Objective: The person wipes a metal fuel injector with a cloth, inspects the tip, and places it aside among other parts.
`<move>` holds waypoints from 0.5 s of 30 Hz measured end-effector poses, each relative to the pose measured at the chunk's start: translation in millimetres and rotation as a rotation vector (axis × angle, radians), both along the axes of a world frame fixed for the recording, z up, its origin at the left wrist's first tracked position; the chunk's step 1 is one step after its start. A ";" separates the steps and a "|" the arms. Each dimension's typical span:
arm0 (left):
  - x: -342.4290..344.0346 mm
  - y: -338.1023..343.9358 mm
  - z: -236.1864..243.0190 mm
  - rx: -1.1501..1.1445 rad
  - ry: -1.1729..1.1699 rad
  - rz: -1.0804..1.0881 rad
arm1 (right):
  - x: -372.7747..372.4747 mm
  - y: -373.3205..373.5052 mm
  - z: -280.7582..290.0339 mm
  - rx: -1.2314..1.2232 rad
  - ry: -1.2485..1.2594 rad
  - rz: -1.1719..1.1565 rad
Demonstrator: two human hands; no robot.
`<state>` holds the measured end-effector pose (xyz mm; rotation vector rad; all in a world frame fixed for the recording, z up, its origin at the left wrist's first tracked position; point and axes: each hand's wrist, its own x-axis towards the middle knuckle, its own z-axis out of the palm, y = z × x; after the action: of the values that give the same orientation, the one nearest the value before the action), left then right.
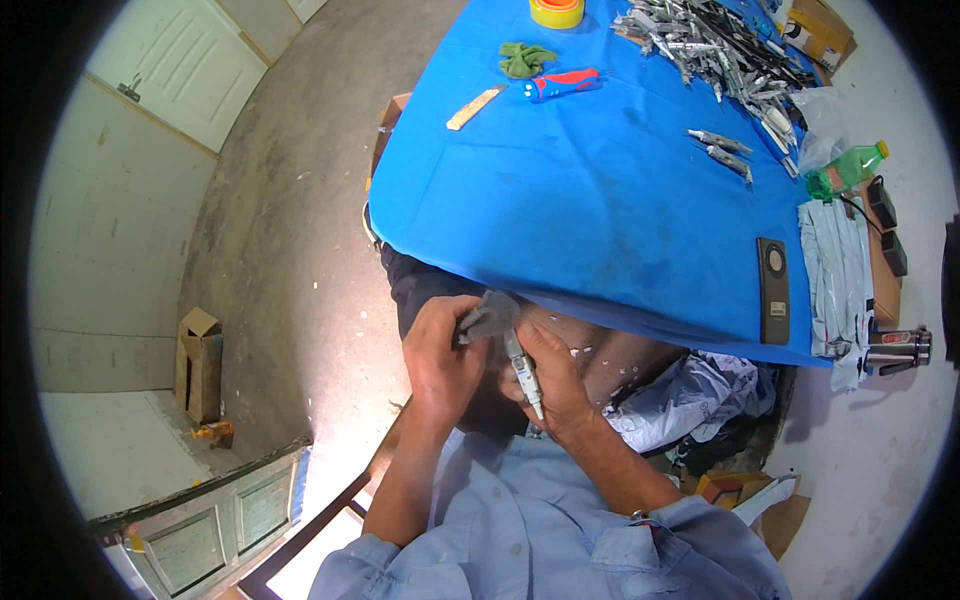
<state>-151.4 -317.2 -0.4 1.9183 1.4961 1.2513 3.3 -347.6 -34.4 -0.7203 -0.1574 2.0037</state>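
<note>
Above my lap, just off the table's front edge, my right hand (pixel 556 375) is closed round a slim silver pen-shaped tool (pixel 524 372), its narrow tip slanting down toward me. My left hand (pixel 440 350) grips a crumpled grey cloth (pixel 492 314), which touches or covers the tool's upper end. What lies under the cloth is hidden. Two similar silver tools (pixel 722 140) lie apart on the blue-covered table (pixel 480 210), near a large heap of silver pieces (pixel 690 40) at the far right.
On the table lie a green rag (pixel 525 60), a red-and-blue handle (pixel 563 85), a wooden strip (pixel 475 108), yellow tape (pixel 557 12) and a dark flat device (pixel 773 290). A green bottle (pixel 850 170), plastic packets (pixel 835 270) and a metal flask (pixel 900 348) line the right edge.
</note>
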 end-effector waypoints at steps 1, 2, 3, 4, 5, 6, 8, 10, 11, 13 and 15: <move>-0.5 0.4 -0.2 -0.029 -0.027 0.013 | -0.4 2.1 -2.1 -0.009 0.003 -0.017; -1.3 -0.5 0.2 -0.058 -0.066 0.026 | -0.3 4.5 -3.1 -0.017 0.006 -0.035; -2.5 -3.1 -0.6 -0.087 -0.107 0.040 | 1.1 7.4 -0.5 -0.027 -0.014 -0.043; -2.9 -6.2 -1.0 -0.115 -0.148 0.054 | 3.3 10.7 4.8 -0.037 -0.034 -0.052; -1.8 -9.8 2.4 -0.119 -0.131 0.044 | 4.9 13.6 7.5 -0.047 -0.054 -0.061; 0.4 -14.6 9.9 -0.124 -0.113 0.034 | 5.3 16.1 6.4 -0.044 -0.072 -0.075; 3.6 -26.8 14.1 -0.133 -0.094 -0.027 | 6.1 20.0 3.0 -0.038 -0.108 -0.104; 8.7 -37.1 10.7 -0.021 -0.014 -0.153 | 5.6 22.2 3.8 0.008 -0.128 -0.086; 17.5 -41.6 10.2 0.004 0.002 -0.191 | 6.0 23.4 4.9 0.030 -0.136 -0.080; 23.4 -43.1 9.0 0.042 0.026 -0.217 | 6.7 23.9 6.0 0.049 -0.111 -0.063; 24.9 -39.8 5.8 0.065 0.043 -0.192 | 7.5 23.0 8.2 0.052 -0.102 -0.058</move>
<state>-126.4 -356.9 5.4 2.0869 1.2702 1.1928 10.8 -324.6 -26.2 -0.7860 -0.2451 1.9019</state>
